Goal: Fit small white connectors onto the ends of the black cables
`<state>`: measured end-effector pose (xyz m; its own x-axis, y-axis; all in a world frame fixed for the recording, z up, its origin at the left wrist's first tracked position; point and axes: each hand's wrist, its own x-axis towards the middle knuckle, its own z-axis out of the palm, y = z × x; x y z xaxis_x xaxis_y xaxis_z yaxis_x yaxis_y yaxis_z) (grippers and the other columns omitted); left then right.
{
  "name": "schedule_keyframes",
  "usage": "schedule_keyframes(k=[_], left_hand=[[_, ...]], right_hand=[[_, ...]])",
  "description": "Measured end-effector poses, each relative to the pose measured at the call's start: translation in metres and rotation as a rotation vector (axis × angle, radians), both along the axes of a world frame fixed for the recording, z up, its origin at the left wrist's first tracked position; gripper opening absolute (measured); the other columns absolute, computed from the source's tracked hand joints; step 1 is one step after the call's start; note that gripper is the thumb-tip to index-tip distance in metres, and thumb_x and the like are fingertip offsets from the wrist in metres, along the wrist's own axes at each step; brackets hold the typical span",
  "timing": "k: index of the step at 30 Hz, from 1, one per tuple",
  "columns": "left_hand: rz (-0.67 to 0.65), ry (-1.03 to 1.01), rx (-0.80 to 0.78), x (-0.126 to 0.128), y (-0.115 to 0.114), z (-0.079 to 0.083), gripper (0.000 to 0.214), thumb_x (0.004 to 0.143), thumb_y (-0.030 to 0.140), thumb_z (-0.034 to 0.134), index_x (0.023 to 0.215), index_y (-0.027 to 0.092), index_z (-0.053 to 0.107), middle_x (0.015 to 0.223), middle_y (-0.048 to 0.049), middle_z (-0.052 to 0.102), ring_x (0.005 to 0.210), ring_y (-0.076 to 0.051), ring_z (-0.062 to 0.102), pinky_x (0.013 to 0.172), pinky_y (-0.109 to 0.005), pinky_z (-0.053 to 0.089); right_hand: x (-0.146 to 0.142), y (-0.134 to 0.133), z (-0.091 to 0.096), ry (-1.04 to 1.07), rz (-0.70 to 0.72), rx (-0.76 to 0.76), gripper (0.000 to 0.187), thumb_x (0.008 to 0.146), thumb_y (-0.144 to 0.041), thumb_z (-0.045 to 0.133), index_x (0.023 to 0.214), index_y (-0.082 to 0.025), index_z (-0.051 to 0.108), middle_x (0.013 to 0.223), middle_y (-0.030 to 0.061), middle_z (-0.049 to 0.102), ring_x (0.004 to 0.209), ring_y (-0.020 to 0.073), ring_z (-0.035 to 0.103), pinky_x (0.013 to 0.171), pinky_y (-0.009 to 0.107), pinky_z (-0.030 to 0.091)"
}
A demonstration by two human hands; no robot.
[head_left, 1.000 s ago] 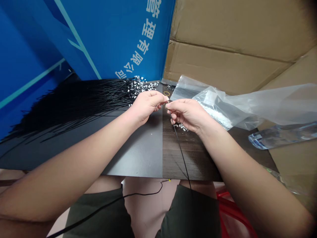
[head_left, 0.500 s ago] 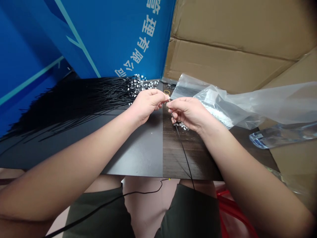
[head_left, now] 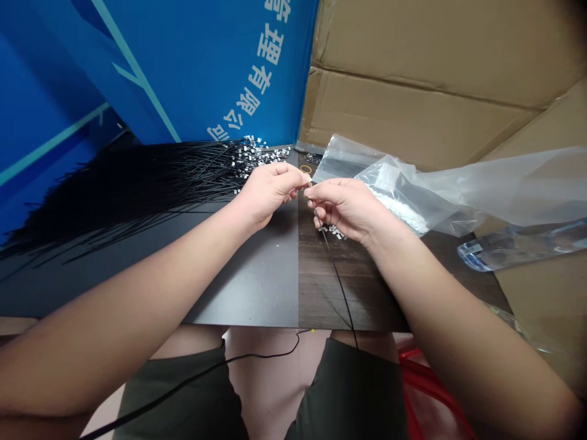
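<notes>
Wire, thin and black (head_left: 337,275), runs from the meeting fingertips of both hands down across the bench (head_left: 257,281) and over its near edge onto the person's lap. The right hand (head_left: 348,208) has its thumb and forefinger pinched shut on the black wire just below its upper end, with the other fingers (head_left: 321,215) curled under. The left hand (head_left: 268,192) faces it, fingers (head_left: 298,178) pressed together at the wire's very tip and touching the right fingertips; whatever small part sits between them is too small to make out. Both hands hover just above the bench, near its far middle, where a matte dark surface meets a wood-grain one. Under the right hand lies a small scatter of white pieces (head_left: 337,232). To the left, a large sheaf of black wires (head_left: 137,183) fans across the bench, its ends capped with white pieces (head_left: 252,153) just behind the left hand. To the right, a crumpled clear plastic bag (head_left: 458,189) rests on the bench, and beyond it lies a clear plastic object (head_left: 518,247). A blue printed board (head_left: 206,67) stands behind the sheaf, and brown cardboard (head_left: 413,116) stands behind the bag. A separate black cable (head_left: 206,373) crosses the lap below the bench edge, and something red (head_left: 426,391) shows by the right forearm.
</notes>
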<state>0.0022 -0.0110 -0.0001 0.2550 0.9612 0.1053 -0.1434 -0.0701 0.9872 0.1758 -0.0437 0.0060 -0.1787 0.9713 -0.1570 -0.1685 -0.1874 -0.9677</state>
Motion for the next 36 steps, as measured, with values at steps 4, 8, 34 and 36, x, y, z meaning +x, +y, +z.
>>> schedule_keyframes(k=[4,8,34,36], left_hand=[[0.02,0.022,0.028,0.0,-0.0004,0.0013,0.01,0.067,0.026,0.08,0.068,0.018,0.074,0.069,0.0,0.066,0.064,-0.01,0.051,0.065,-0.027,0.041],[0.047,0.054,0.073,-0.0001,-0.0012,0.0025,0.012,0.067,0.027,0.08,0.068,0.018,0.073,0.072,-0.001,0.069,0.068,-0.012,0.054,0.067,-0.028,0.044],[0.019,0.018,0.026,0.0009,-0.0036,0.0033,0.007,0.067,0.024,0.078,0.067,0.018,0.074,0.068,0.0004,0.065,0.063,-0.01,0.049,0.063,-0.027,0.04],[0.015,0.019,0.041,0.0005,-0.0036,0.0034,0.007,0.067,0.023,0.078,0.066,0.018,0.074,0.068,0.0006,0.066,0.063,-0.01,0.049,0.064,-0.027,0.04]], right_hand=[[0.0006,0.0008,-0.0009,0.003,0.0,0.007,0.023,0.071,-0.018,0.089,0.067,-0.017,0.066,0.068,0.0019,0.066,0.049,0.0087,0.053,0.045,0.027,0.057],[0.0003,0.0007,0.0003,0.003,-0.01,0.017,0.02,0.073,-0.016,0.086,0.065,-0.015,0.067,0.067,0.0024,0.065,0.049,0.0088,0.053,0.045,0.028,0.057],[-0.0011,-0.0016,0.0024,-0.026,-0.007,0.033,0.022,0.071,-0.017,0.087,0.066,-0.017,0.066,0.064,0.0004,0.063,0.048,0.0085,0.051,0.045,0.027,0.056],[-0.001,-0.0018,0.0025,-0.031,-0.004,0.037,0.023,0.07,-0.017,0.088,0.065,-0.017,0.066,0.064,0.0004,0.062,0.048,0.0087,0.051,0.045,0.028,0.056]])
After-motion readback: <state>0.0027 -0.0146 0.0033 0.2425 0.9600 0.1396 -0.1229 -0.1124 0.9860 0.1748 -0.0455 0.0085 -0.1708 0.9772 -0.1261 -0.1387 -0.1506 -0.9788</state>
